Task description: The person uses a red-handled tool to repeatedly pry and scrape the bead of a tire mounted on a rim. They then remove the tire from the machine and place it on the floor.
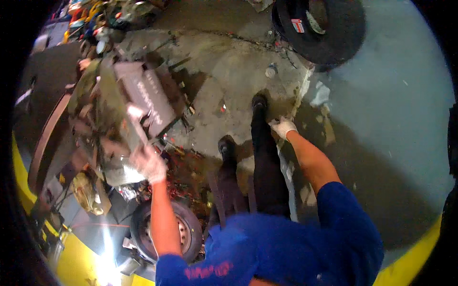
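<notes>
My left hand [150, 164], in a whitish glove, is smeared by motion above the cluttered left side. A pale, flat strip [138, 129] runs up from its fingers, which look closed round the lower end; its kind is too blurred to make out. Just beyond lies a grey box-like case [145, 95] with light lettering, beside a crumpled olive-green cloth or bag [90, 97]. My right hand [284, 127], also gloved, is held out over the floor near my right shoe. Its fingers are curled together, and whatever may be in them is too small to tell.
A car wheel [191, 231] lies by my left forearm, near reddish scraps [183, 176]. At the far right rests a large black tyre [343, 35]. Mixed junk [109, 19] is heaped at the far left. A bright lamp [109, 274] glares at the lower left.
</notes>
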`<action>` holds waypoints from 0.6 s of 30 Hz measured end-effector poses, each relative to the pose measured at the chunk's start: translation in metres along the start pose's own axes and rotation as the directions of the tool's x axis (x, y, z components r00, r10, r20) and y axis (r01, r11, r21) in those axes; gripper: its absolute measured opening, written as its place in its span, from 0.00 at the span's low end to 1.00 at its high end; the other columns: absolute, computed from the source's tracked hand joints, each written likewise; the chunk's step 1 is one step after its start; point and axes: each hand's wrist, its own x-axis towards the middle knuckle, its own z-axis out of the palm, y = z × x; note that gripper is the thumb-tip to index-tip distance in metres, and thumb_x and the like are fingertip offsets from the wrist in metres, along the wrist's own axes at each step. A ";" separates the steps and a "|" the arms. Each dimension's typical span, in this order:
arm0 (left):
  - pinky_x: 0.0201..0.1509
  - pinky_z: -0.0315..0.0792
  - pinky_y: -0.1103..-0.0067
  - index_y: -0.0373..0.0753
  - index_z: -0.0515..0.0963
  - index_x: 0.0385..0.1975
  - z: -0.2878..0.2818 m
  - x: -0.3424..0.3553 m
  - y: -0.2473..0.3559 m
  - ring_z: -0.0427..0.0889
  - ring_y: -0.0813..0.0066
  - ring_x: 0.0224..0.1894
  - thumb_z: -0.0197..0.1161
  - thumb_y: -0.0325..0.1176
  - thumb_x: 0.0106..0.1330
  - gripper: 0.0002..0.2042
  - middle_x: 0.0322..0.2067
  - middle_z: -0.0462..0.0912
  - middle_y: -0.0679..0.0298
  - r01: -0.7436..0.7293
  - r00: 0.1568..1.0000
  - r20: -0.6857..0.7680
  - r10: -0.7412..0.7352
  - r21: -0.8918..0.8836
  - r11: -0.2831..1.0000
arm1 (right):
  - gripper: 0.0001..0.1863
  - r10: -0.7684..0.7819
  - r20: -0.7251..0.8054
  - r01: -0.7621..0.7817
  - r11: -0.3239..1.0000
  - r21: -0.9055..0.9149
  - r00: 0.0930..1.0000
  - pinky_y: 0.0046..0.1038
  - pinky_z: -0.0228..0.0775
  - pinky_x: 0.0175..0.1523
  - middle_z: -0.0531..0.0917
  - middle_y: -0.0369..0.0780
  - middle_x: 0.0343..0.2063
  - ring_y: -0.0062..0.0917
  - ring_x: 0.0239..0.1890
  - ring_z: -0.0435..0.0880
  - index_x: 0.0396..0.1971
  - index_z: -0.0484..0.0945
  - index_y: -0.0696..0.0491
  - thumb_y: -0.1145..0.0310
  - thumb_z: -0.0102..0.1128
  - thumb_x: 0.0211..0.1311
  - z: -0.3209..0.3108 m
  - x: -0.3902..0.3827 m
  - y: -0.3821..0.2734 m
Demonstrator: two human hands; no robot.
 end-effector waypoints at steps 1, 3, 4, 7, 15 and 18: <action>0.61 0.75 0.60 0.43 0.67 0.72 -0.010 0.019 0.047 0.80 0.50 0.57 0.57 0.37 0.73 0.27 0.57 0.78 0.46 -0.123 0.991 -0.024 0.130 0.194 0.973 | 0.38 0.013 -0.002 -0.013 0.994 -0.111 1.000 0.42 0.63 0.74 0.72 0.49 0.69 0.44 0.73 0.67 0.72 0.67 0.50 0.43 0.54 0.68 0.003 0.051 0.006; 0.62 0.78 0.64 0.45 0.66 0.74 -0.034 0.045 0.136 0.81 0.53 0.60 0.46 0.37 0.79 0.25 0.60 0.77 0.46 -0.233 0.935 -0.081 0.345 0.592 0.772 | 0.38 -0.001 -0.062 -0.019 0.949 -0.314 0.998 0.44 0.61 0.75 0.71 0.49 0.70 0.45 0.74 0.64 0.74 0.65 0.49 0.43 0.53 0.70 -0.002 0.163 0.015; 0.66 0.76 0.65 0.41 0.66 0.74 -0.022 0.047 0.120 0.79 0.53 0.64 0.40 0.42 0.82 0.25 0.62 0.76 0.44 -0.369 0.880 -0.166 0.446 0.354 0.859 | 0.38 -0.020 -0.103 -0.021 0.923 -0.385 0.994 0.44 0.60 0.75 0.70 0.50 0.70 0.45 0.75 0.63 0.73 0.66 0.49 0.43 0.51 0.70 -0.007 0.216 0.017; 0.53 0.77 0.58 0.30 0.80 0.50 0.000 0.031 -0.058 0.82 0.53 0.46 0.59 0.40 0.73 0.17 0.42 0.82 0.50 -0.248 0.844 -0.227 0.487 0.639 0.728 | 0.39 -0.091 -0.451 -0.028 0.968 -0.250 0.888 0.45 0.62 0.73 0.70 0.50 0.70 0.47 0.70 0.68 0.72 0.67 0.49 0.41 0.52 0.69 0.002 0.364 0.034; 0.51 0.77 0.58 0.31 0.80 0.49 0.017 0.049 -0.009 0.82 0.52 0.45 0.59 0.39 0.73 0.16 0.40 0.82 0.51 0.113 0.961 -0.275 0.022 0.466 0.877 | 0.42 0.156 -0.480 -0.229 0.969 -0.096 0.863 0.47 0.65 0.70 0.67 0.48 0.72 0.48 0.68 0.71 0.72 0.67 0.48 0.38 0.59 0.64 -0.007 0.492 -0.001; 0.50 0.77 0.59 0.32 0.81 0.48 0.002 0.050 -0.009 0.81 0.52 0.44 0.59 0.39 0.73 0.16 0.39 0.82 0.51 0.153 0.966 -0.258 -0.034 0.456 0.877 | 0.43 0.161 -0.478 -0.250 0.960 -0.127 0.863 0.48 0.66 0.69 0.66 0.47 0.73 0.49 0.68 0.72 0.72 0.67 0.47 0.37 0.61 0.62 0.009 0.464 -0.004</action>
